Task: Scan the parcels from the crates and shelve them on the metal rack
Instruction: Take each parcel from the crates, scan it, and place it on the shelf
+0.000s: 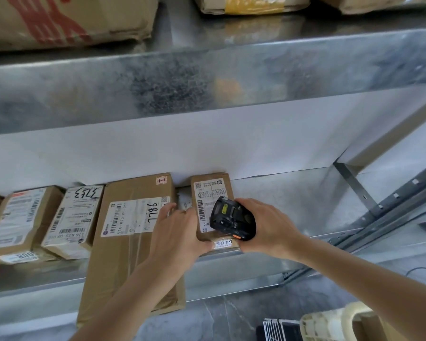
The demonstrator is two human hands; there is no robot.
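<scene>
— Where is the parcel we are shelving?

— The small brown parcel (213,193) lies flat on the lower shelf (293,205) of the metal rack, its white label up and a sticker reading 5019 on its near edge. Our left hand (176,232) lies against its left side with the fingers stretched forward and the thumb under the near edge, so that grip is released rather than clenched. Our right hand (268,227) is wrapped round the black scanner (231,221), which hovers over the parcel's label.

— What crowds it?

— Just to its left we see a long flat box (130,242) marked 7786, jutting out over the shelf's front edge; our left fingertips touch its label. A narrow gap with something white in it separates the two. Further left sit a box marked 3253 (71,217) and another labelled box (20,217), close together.

— And to the right?

— Bare shelf, then the rack's slotted upright (391,207). Above us the upper shelf (207,77) carries more cardboard boxes (67,18). Down at the floor, bottom right, we see a pale plastic crate (330,323).
</scene>
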